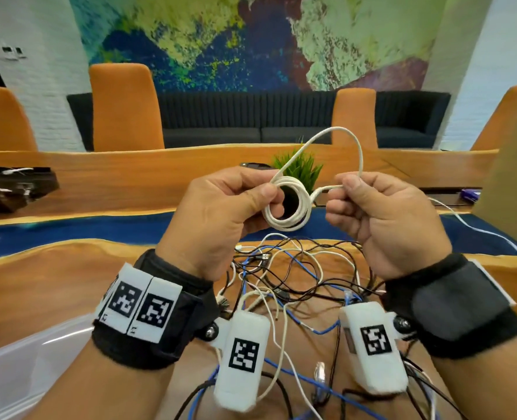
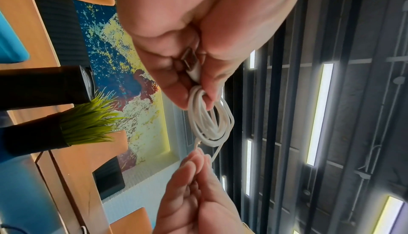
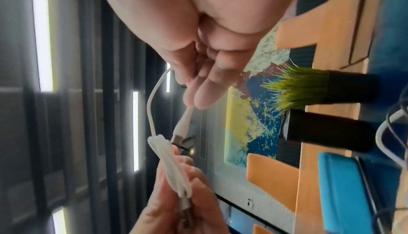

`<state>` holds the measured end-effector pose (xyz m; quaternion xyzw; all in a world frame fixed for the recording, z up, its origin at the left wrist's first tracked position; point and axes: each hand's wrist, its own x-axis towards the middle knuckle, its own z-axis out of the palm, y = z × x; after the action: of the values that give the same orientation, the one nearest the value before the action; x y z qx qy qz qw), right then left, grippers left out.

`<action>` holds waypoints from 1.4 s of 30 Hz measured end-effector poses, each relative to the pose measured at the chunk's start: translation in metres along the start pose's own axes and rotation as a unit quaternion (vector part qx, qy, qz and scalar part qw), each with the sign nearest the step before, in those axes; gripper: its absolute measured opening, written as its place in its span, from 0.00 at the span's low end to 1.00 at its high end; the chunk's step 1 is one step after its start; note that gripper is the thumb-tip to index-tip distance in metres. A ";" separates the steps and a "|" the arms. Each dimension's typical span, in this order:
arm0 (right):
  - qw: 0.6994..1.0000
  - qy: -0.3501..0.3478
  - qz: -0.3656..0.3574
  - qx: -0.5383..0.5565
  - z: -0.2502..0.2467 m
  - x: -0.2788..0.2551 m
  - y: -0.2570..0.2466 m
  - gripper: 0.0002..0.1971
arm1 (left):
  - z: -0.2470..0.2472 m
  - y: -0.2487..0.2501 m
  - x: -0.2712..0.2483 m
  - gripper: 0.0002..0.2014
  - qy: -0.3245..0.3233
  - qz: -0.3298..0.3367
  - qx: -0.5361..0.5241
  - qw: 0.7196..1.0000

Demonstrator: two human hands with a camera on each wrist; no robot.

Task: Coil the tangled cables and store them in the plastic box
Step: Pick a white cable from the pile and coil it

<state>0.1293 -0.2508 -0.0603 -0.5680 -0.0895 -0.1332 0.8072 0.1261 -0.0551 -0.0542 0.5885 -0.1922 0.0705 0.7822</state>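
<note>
A white cable coil [image 1: 283, 225] hangs in the air between my hands, above a tangled heap of black, white and blue cables [image 1: 296, 274] on the wooden table [image 1: 39, 283]. My left hand [image 1: 263, 192] pinches the coil at its upper left; in the left wrist view the coil [image 2: 209, 124] hangs from the fingers, with its USB plug [image 2: 190, 61] tucked in my palm. My right hand [image 1: 345, 189] pinches the cable's free end, and a loose loop [image 1: 342, 137] arches above. The end connector [image 3: 182, 129] points at the coil [image 3: 174, 166]. A translucent plastic box [image 1: 24, 359] sits at lower left.
A green plant in a dark pot [image 1: 299, 168] stands just behind the hands. Black objects [image 1: 15, 189] lie at the far left. One white cable [image 1: 478, 231] trails off right beside a brown panel [image 1: 508, 177]. Orange chairs [image 1: 124, 107] line the far side.
</note>
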 end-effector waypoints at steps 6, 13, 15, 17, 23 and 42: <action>0.988 -0.018 0.075 0.137 0.001 0.000 0.001 0.08 | 0.003 -0.005 -0.001 0.11 -0.030 0.000 0.004 1.000; 0.983 -0.020 0.111 0.145 0.009 -0.004 0.010 0.08 | 0.004 -0.007 -0.001 0.13 -0.030 0.012 0.006 0.999; 0.979 -0.051 0.143 0.135 0.008 -0.004 0.010 0.09 | 0.003 -0.008 -0.001 0.11 -0.019 0.024 0.027 0.999; 0.970 -0.114 0.180 0.119 0.008 -0.007 0.009 0.10 | 0.004 -0.009 -0.001 0.10 -0.014 0.039 0.049 0.998; 0.918 -0.314 0.219 0.106 0.010 -0.018 0.016 0.20 | 0.007 -0.010 -0.002 0.11 -0.021 0.126 0.135 0.983; 0.753 -0.065 -0.165 -0.634 -0.034 -0.003 -0.024 0.08 | -0.049 0.001 0.015 0.08 0.094 0.132 0.455 0.876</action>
<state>0.1188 -0.2895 -0.0515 -0.9331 -0.1286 -0.2532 0.2205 0.1505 -0.0097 -0.0589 0.8393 -0.1399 0.3077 0.4257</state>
